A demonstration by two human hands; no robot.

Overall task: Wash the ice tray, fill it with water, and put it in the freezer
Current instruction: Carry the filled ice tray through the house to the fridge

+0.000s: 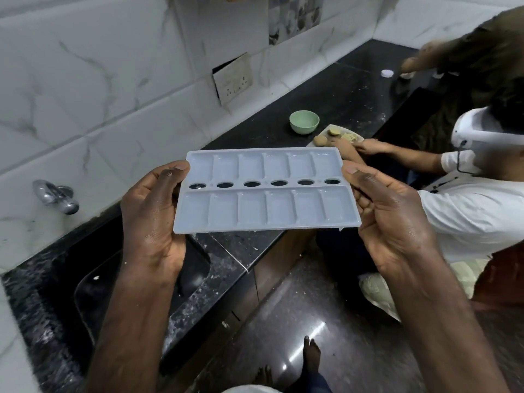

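A pale grey ice tray (266, 191) with two rows of cells and a middle line of oval holes is held level in front of me, above the counter's edge. My left hand (151, 211) grips its left end, thumb on the rim. My right hand (388, 211) grips its right end the same way. The cells look wet and shiny; I cannot tell how much water they hold. A dark sink (93, 287) lies below my left forearm, and a chrome tap (55, 195) sticks out of the wall above it.
A black granite counter (326, 92) runs along the white tiled wall. On it stand a green bowl (304, 121) and a plate of food (340, 136). A second person in a white shirt (465, 205) stands close on my right, and another person (482, 52) farther back.
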